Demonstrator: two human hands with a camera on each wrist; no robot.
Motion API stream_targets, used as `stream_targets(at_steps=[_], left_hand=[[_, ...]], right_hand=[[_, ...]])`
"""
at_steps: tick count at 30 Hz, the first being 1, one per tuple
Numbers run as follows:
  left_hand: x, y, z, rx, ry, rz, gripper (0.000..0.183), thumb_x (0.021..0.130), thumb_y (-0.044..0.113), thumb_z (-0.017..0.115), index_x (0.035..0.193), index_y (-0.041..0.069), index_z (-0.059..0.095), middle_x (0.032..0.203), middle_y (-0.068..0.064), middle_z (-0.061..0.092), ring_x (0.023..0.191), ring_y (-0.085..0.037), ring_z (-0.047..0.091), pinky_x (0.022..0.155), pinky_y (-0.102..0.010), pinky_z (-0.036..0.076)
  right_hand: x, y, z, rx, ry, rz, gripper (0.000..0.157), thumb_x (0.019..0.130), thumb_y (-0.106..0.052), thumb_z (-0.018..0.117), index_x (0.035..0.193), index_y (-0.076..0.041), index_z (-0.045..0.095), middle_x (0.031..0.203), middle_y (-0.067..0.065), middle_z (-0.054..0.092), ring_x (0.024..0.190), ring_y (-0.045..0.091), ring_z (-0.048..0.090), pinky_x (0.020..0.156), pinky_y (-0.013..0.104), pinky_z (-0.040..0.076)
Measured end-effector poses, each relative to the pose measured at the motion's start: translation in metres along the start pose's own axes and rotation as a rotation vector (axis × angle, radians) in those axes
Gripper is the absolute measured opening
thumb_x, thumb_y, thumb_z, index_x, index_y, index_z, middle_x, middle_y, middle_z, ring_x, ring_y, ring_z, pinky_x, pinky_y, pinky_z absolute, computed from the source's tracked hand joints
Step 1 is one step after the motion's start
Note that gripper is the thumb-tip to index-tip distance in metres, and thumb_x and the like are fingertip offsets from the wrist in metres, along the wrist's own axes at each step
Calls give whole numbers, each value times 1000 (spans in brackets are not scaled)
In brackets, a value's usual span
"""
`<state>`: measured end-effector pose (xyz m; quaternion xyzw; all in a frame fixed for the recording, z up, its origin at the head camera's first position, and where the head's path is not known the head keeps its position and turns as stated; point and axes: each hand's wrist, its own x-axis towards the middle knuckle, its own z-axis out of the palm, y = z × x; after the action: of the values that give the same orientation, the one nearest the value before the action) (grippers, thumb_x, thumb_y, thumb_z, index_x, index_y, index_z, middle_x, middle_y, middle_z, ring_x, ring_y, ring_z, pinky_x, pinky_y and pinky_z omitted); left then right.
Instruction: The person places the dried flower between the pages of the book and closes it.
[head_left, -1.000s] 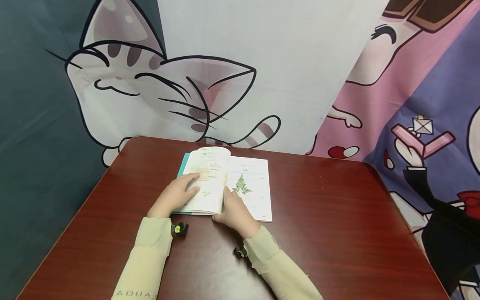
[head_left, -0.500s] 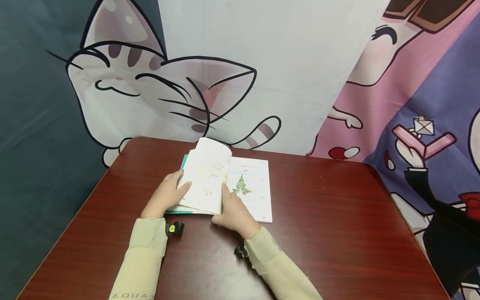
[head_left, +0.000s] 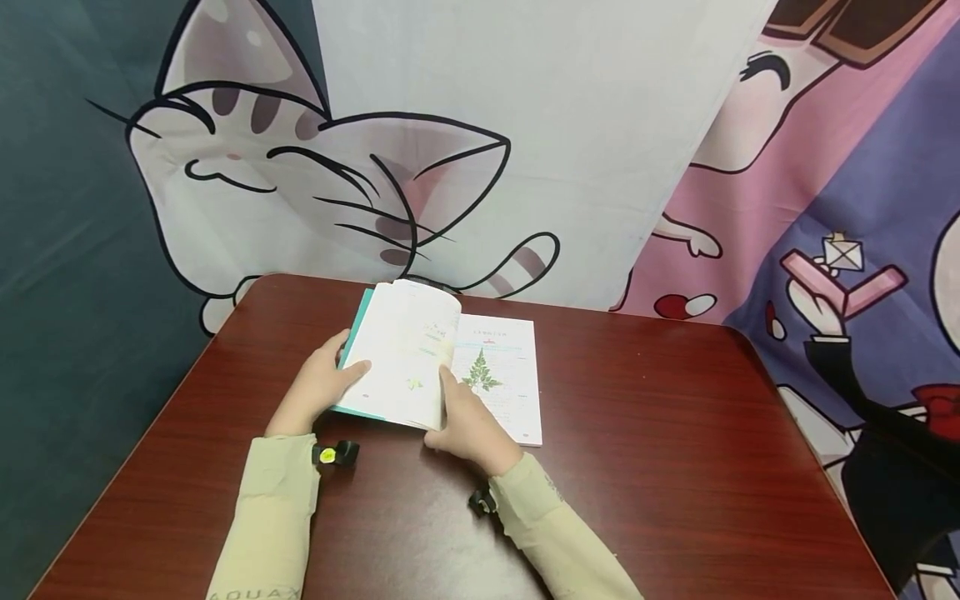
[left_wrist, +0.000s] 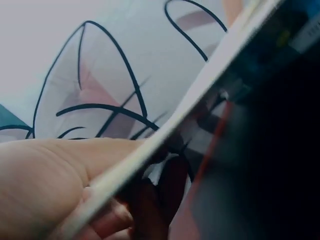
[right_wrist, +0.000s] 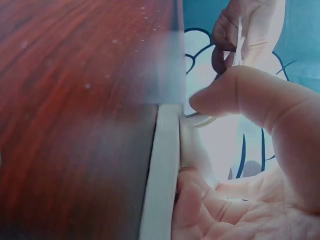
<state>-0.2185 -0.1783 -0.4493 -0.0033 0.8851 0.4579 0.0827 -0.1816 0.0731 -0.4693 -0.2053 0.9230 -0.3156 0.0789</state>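
Observation:
An open book point(head_left: 513, 379) with a teal cover point(head_left: 358, 321) lies near the table's far side. Its right page bears a green leaf picture point(head_left: 481, 372). My left hand point(head_left: 311, 387) grips the book's left part by the outer edge, thumb on the page point(head_left: 397, 358) and the other fingers behind the cover. That part is tilted up; in the left wrist view its edge point(left_wrist: 165, 122) runs between thumb and fingers. My right hand point(head_left: 476, 425) rests on the book along the gutter, index finger pointing away and thumb point(right_wrist: 225, 95) apart at the lower edge.
The book lies on a reddish-brown wooden table point(head_left: 660, 475). Behind it hangs a backdrop with a cartoon cat point(head_left: 247, 167). Each wrist wears a small black camera point(head_left: 345, 453). A dark object point(head_left: 892, 492) stands beyond the table's right edge.
My left hand has slid left off the page to the book's outer edge and now grips the cover with the pages. The left part has tilted up. My right hand has stayed nearly still.

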Motion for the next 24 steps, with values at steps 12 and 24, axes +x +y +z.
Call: stream_targets(at_steps=[12, 24], left_hand=[[-6, 7, 0, -464, -82, 114, 58, 109, 29, 47, 159, 4, 30, 130, -24, 61, 85, -11, 69, 72, -29, 58], [-1, 23, 37, -653, -144, 210, 49, 112, 28, 37, 151, 0, 42, 122, -15, 62, 94, -11, 67, 78, -31, 59]], right_hand=[[0, 3, -3, 274, 124, 35, 63, 104, -37, 55, 155, -4, 39, 145, 24, 40, 106, 26, 59, 100, 42, 48], [1, 6, -13, 375, 222, -91, 49, 107, -26, 48, 154, -11, 44, 153, 13, 43, 116, 27, 61, 98, 42, 52]])
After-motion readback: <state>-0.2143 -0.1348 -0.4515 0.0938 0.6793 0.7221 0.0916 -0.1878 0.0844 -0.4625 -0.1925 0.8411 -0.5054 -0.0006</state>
